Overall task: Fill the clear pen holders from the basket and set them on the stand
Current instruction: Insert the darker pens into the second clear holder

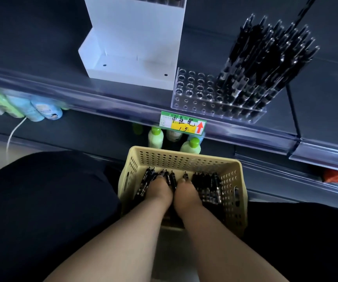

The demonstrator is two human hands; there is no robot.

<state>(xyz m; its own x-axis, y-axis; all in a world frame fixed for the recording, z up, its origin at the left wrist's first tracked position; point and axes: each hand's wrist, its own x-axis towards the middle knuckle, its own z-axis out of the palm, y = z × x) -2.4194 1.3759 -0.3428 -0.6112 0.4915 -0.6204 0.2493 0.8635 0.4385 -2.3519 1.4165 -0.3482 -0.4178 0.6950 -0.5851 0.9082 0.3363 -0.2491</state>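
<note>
Two bare hands reach down into a pale yellow perforated basket (174,159) that sits near the person, between dark-clothed knees (42,200). The left hand (160,193) and the right hand (187,195) lie side by side, touching, on a heap of black pens (206,186) in the basket's bottom. Their fingers bend down among the pens and are hidden behind the backs of the hands, so I cannot tell whether either hand has hold of any. Farther off, on a dark shelf (42,47), a clear pen holder (194,92) stands at the front edge. Its right part is packed with upright black pens (265,64), while the holes in its left part are bare. Just left of it, apart from the basket, stands a white stepped stand (135,47). A green and yellow price tag (182,124) with a red arrow hangs on the shelf's front rail below the holder. On the lower shelf, just beyond the basket, are pale bottles with green caps (155,137). More bottles (42,110) lie blurred at far left, beside a white cable (13,131).
</note>
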